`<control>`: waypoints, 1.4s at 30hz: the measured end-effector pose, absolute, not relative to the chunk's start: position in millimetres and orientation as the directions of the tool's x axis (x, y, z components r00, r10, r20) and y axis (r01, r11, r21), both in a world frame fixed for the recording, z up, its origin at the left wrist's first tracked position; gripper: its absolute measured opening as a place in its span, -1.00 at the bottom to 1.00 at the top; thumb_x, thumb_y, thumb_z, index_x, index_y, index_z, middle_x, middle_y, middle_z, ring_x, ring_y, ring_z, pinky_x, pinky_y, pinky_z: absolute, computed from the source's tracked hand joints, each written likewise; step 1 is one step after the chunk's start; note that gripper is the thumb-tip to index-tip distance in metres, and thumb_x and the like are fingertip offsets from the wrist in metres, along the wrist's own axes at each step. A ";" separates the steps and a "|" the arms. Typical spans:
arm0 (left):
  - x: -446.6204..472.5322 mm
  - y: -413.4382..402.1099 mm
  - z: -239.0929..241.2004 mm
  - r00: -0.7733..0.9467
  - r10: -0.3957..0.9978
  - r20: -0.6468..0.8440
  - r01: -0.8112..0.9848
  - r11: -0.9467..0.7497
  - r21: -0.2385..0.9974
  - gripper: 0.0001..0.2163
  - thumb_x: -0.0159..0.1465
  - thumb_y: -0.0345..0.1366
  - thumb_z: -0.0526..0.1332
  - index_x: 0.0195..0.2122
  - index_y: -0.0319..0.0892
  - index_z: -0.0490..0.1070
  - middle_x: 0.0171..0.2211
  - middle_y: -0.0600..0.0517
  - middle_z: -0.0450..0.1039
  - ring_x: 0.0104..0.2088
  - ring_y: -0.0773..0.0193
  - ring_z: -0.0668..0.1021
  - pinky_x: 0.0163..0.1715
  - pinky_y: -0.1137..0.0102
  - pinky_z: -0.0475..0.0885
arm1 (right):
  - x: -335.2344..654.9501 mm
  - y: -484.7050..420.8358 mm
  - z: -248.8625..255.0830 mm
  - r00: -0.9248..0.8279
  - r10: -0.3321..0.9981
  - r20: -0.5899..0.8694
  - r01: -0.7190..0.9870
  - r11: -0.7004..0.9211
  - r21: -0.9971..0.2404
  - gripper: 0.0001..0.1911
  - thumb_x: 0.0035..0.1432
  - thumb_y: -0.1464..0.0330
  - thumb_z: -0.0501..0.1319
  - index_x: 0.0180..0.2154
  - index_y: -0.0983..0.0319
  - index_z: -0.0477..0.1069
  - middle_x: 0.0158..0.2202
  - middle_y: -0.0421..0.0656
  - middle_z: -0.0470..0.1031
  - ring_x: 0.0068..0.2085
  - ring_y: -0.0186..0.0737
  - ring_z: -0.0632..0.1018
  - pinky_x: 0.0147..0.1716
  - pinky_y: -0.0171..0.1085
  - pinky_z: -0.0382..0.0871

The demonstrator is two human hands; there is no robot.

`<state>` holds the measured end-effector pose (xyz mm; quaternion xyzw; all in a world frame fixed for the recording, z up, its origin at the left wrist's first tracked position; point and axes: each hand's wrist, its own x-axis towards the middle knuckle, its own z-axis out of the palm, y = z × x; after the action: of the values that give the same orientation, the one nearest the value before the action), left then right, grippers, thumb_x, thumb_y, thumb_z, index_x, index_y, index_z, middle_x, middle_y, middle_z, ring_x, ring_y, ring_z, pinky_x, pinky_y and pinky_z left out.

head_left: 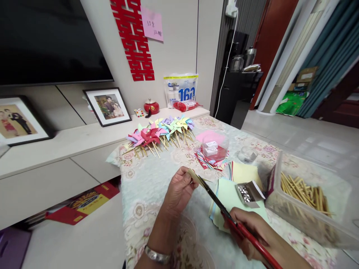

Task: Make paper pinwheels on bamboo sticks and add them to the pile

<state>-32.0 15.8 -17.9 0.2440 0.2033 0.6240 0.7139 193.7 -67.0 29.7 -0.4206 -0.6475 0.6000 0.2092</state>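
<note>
My left hand (179, 190) pinches a small folded piece of pale yellow paper (195, 176) over the middle of the table. Reaching that paper are the dark blades of a pair of scissors (214, 198) with red handles, gripped in my right hand (249, 233). A thin paper tip sticks out past the blades. Below and beside my right hand lies a stack of pale green paper sheets (228, 192), with yellow sheets (246, 172) behind. On the green stack rests an open small box (249, 194) of silvery pins or tacks.
Several paper pinwheels (153, 134) on sticks lie at the table's far left. A clear round container (221, 147) stands on coloured paper strips (200, 158), near a clear lid or dish (248, 154). At right, a plastic bin (303, 216) holds wooden sticks (305, 190).
</note>
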 end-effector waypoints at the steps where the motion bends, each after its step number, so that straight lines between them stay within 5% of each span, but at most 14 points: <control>1: -32.3 15.8 -18.3 0.141 0.990 0.016 -0.791 0.103 0.602 -0.78 0.07 -0.39 0.47 -0.39 -0.22 0.41 -0.43 0.08 0.42 -0.43 0.39 0.46 -0.41 0.50 0.38 | 193.7 -67.6 31.9 -0.556 0.794 -0.246 0.294 -0.088 -0.952 -0.40 0.01 -0.20 0.24 -0.35 0.21 0.25 -0.48 -0.31 0.11 -0.44 -0.35 0.11 -0.48 -0.32 -0.07; 9: -33.6 15.8 -21.5 0.174 0.983 0.058 -0.796 0.106 0.596 -0.82 0.12 -0.40 0.43 -0.37 -0.21 0.42 -0.42 0.10 0.38 -0.42 0.40 0.44 -0.38 0.50 0.39 | 190.9 -68.9 44.5 -0.572 0.775 -0.268 0.286 -0.119 -0.951 -0.36 -0.02 -0.25 0.23 -0.35 0.21 0.24 -0.45 -0.31 0.11 -0.43 -0.36 0.11 -0.49 -0.32 -0.04; 22: -35.0 15.9 -19.3 0.126 0.991 0.037 -0.825 0.084 0.558 -0.81 0.07 -0.43 0.46 -0.39 -0.21 0.44 -0.42 0.10 0.40 -0.43 0.40 0.44 -0.38 0.49 0.39 | 198.6 -71.4 28.2 -0.563 0.782 -0.268 0.285 -0.121 -0.951 -0.73 0.13 0.17 0.25 -0.37 0.20 0.24 -0.47 -0.30 0.13 -0.46 -0.38 0.13 -0.53 -0.38 0.00; 32: -33.8 15.9 -16.7 0.088 0.996 -0.013 -0.831 0.081 0.550 -0.75 0.01 -0.42 0.49 -0.38 -0.20 0.43 -0.39 0.09 0.42 -0.43 0.38 0.44 -0.44 0.46 0.36 | 202.4 -69.6 43.0 -0.550 0.811 -0.199 0.232 -0.080 -0.969 -0.53 0.08 -0.02 0.29 -0.17 0.22 0.44 -0.39 -0.20 0.40 -0.38 -0.26 0.38 -0.37 -0.32 0.32; 42: -35.3 15.4 -16.5 0.107 0.994 0.013 -0.814 0.080 0.575 -0.76 0.02 -0.41 0.49 -0.41 -0.22 0.42 -0.43 0.10 0.40 -0.41 0.40 0.46 -0.39 0.51 0.38 | 202.9 -70.7 42.7 -0.550 0.791 -0.267 0.255 -0.145 -0.956 -0.52 0.04 0.00 0.34 -0.16 0.22 0.45 -0.43 -0.25 0.35 -0.41 -0.32 0.33 -0.45 -0.39 0.21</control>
<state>-35.3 15.4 -16.5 0.2286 0.1970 0.6384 0.7081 202.9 -70.7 42.7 -0.4234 -0.6177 0.6272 0.2139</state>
